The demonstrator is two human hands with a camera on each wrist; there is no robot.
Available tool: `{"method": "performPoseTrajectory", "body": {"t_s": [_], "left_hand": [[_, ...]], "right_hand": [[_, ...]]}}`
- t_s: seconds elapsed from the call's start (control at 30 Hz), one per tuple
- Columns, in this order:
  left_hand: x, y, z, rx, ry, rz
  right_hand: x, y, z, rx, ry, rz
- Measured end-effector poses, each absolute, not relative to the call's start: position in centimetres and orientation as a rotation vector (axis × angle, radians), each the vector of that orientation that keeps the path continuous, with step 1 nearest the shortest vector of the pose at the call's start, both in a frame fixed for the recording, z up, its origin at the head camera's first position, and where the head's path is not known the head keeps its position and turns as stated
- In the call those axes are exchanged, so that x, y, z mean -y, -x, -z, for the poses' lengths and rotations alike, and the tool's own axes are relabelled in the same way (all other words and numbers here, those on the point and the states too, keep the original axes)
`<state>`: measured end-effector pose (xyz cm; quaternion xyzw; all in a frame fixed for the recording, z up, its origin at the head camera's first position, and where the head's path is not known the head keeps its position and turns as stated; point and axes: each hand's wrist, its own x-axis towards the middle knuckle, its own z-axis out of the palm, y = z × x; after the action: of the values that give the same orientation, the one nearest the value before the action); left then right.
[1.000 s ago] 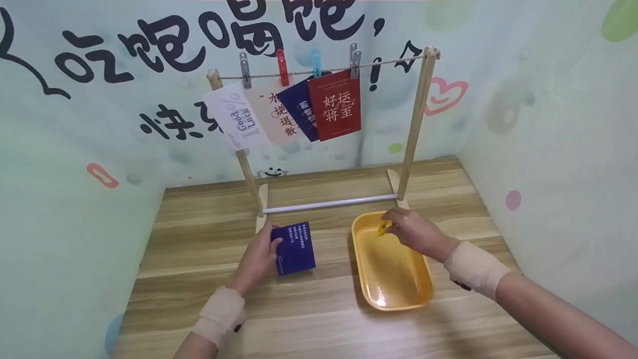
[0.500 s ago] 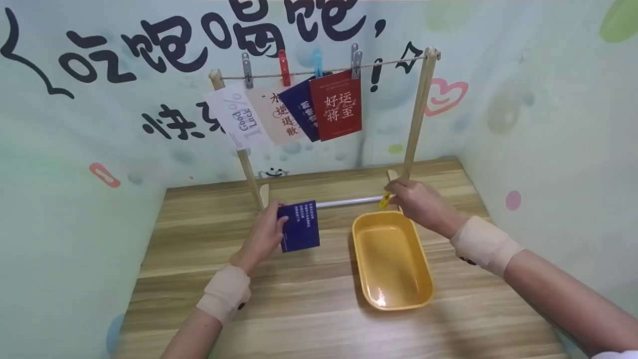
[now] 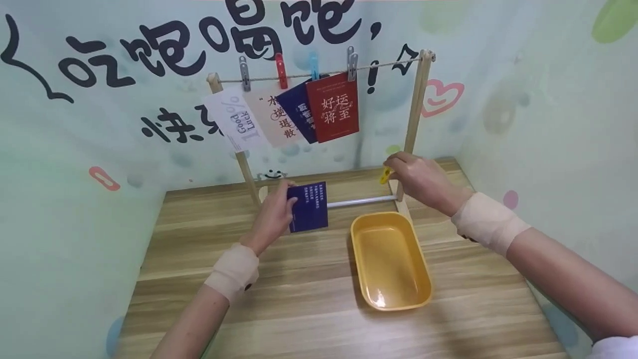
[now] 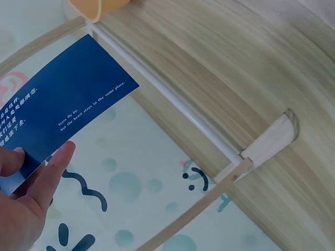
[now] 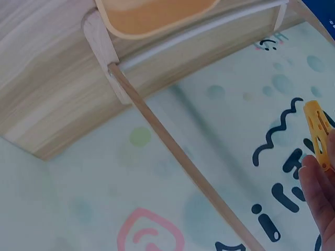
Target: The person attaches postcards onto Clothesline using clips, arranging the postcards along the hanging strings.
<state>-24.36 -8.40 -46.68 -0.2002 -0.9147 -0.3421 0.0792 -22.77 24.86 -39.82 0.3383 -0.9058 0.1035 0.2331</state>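
My left hand point(image 3: 273, 214) pinches a dark blue card point(image 3: 310, 207) with white print by its left edge, thumb in front. In the left wrist view the blue card point(image 4: 78, 89) reaches out beyond the thumb and fingers. On the right, my right hand point(image 3: 423, 177) pinches a yellow clothespin point(image 3: 385, 174) in front of the rack's right post. The yellow clothespin point(image 5: 317, 130) shows at the right edge of the right wrist view. Above both hands a string point(image 3: 384, 63) carries a white card point(image 3: 233, 119), a cream card point(image 3: 274, 119), another blue card point(image 3: 299, 110) and a red card point(image 3: 333, 107).
Grey, red point(image 3: 281, 71) and light blue point(image 3: 314, 67) clothespins hold the hung cards. The wooden rack's right post point(image 3: 416, 109) and white bottom bar point(image 3: 361, 201) stand at the back of the table point(image 3: 309, 299). A yellow tray point(image 3: 391, 264) sits in front of the bar.
Both hands have risen toward the rack. The left carries the blue card up and slightly right; the right has lifted the yellow clothespin from over the tray.
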Motion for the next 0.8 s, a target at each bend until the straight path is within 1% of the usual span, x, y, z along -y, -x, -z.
{"method": "performPoseTrajectory", "body": {"t_s": [0.33, 0.53, 0.67, 0.8], "left_hand": [[6.7, 25.8, 44.5, 2.693, 0.669, 0.947], [5.7, 26.5, 43.7, 2.687, 0.656, 0.891], [4.8, 27.1, 43.4, 2.699, 0.639, 0.882], [3.7, 27.7, 43.1, 2.694, 0.645, 0.896]], "right_hand": [[-24.2, 24.0, 35.6, 2.518, -0.916, -0.188], [-24.1, 24.9, 34.4, 2.540, -0.898, -0.187], [-24.3, 25.5, 33.7, 2.607, -0.817, -0.317], [-24.5, 26.0, 33.2, 2.641, -0.758, -0.340]]}}
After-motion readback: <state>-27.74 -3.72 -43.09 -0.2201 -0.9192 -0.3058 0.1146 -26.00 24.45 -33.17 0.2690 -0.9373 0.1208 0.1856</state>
